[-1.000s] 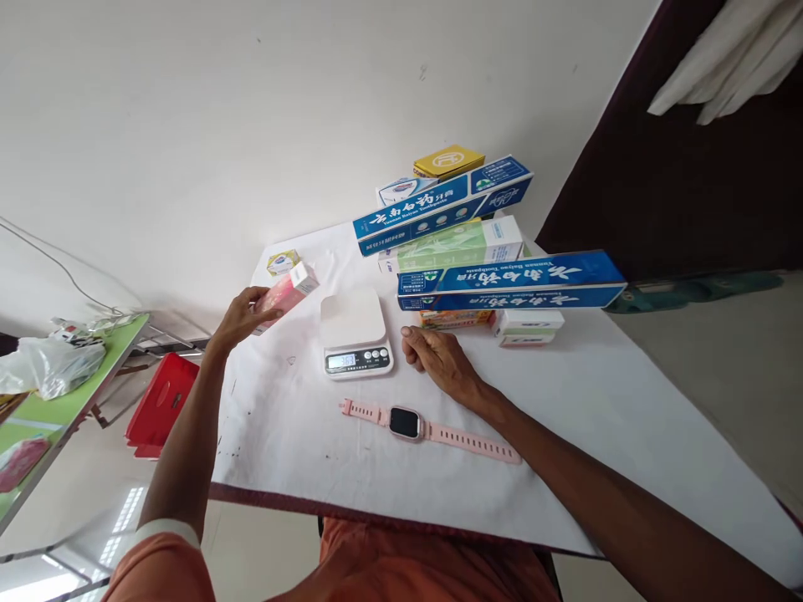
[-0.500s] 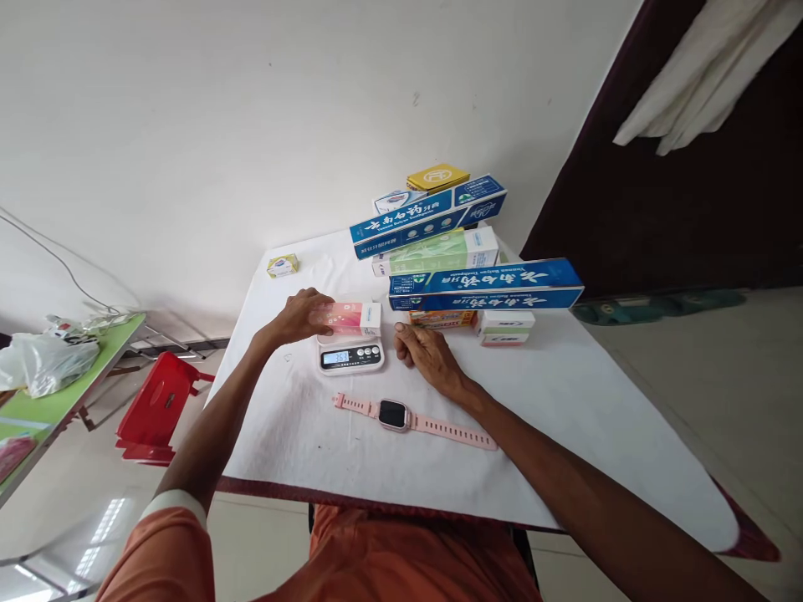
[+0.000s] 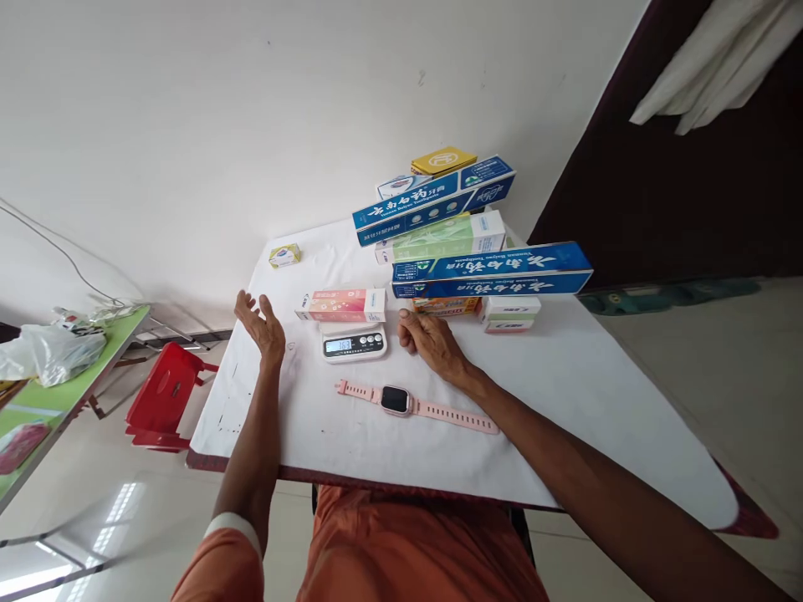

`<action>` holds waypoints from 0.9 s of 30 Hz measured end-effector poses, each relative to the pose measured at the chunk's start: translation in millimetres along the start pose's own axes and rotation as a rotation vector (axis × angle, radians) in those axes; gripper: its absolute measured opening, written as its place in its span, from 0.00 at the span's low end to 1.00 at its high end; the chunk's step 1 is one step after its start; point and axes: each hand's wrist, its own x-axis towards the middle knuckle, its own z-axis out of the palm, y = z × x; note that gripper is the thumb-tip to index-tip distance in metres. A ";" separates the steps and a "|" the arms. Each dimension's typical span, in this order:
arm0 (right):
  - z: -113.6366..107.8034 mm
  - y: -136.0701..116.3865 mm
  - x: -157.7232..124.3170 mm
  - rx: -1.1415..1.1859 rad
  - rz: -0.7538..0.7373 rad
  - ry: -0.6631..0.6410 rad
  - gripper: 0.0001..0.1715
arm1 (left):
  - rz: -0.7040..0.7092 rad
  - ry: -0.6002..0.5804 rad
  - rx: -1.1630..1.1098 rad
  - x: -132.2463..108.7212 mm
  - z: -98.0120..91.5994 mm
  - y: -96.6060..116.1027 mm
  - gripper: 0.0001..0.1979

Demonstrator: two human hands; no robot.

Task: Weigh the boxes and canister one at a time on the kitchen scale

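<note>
A pink and white box (image 3: pixel 345 306) lies across the small digital kitchen scale (image 3: pixel 355 344), whose lit display appears to read 363. To the left of the box, my left hand (image 3: pixel 262 327) is raised with fingers apart, holding nothing. My right hand (image 3: pixel 434 343) rests on the table just right of the scale, its fingers curled in a loose fist with nothing seen in them. Closer to me, a pink-strapped smartwatch (image 3: pixel 396 400) lies stretched out flat.
Two blue toothpaste boxes (image 3: pixel 493 272) lie over a green box (image 3: pixel 442 238), an orange packet (image 3: pixel 447 306) and white-green boxes (image 3: pixel 511 313). Behind them is a yellow box (image 3: pixel 443 160). A small yellow box (image 3: pixel 284 255) sits at back left. A red chair (image 3: pixel 164 393) stands left of the table.
My left hand has let go of the pink and white box and moved left, its fingers spreading. The box stays on the scale. My right hand keeps its place.
</note>
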 end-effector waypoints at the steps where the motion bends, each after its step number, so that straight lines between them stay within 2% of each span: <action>1: 0.1 -0.5 -0.3 0.005 0.004 0.001 0.48 | -0.028 0.057 0.023 -5.2 2.8 -6.5 0.34; 3: 0.0 -1.6 -0.9 0.013 0.010 -0.002 0.47 | -0.033 0.070 0.037 -12.0 7.7 -14.5 0.34; 8: -0.1 -1.7 -0.9 0.014 0.014 -0.017 0.47 | -0.039 -0.037 -0.002 -17.9 15.8 -16.0 0.33; 13: 0.7 0.7 0.2 0.014 0.010 -0.003 0.47 | 0.090 -0.184 -0.010 -20.6 14.0 -10.5 0.36; 15: 0.7 0.9 0.4 0.007 0.005 -0.002 0.47 | 0.195 -0.283 0.036 -17.0 11.4 -3.1 0.38; 18: 0.4 1.0 0.6 0.012 0.005 -0.002 0.47 | 0.349 -0.519 0.111 -4.9 9.7 14.8 0.40; 22: 0.4 1.9 0.9 0.059 0.032 -0.003 0.45 | 0.453 -0.814 0.182 15.8 13.9 39.5 0.39; 24: 0.5 2.4 1.2 0.066 0.034 -0.009 0.44 | 0.483 -0.895 0.209 23.5 16.9 47.2 0.35; 27: 0.6 2.3 2.0 0.051 0.012 -0.021 0.43 | 0.470 -0.942 0.199 28.5 16.7 50.4 0.29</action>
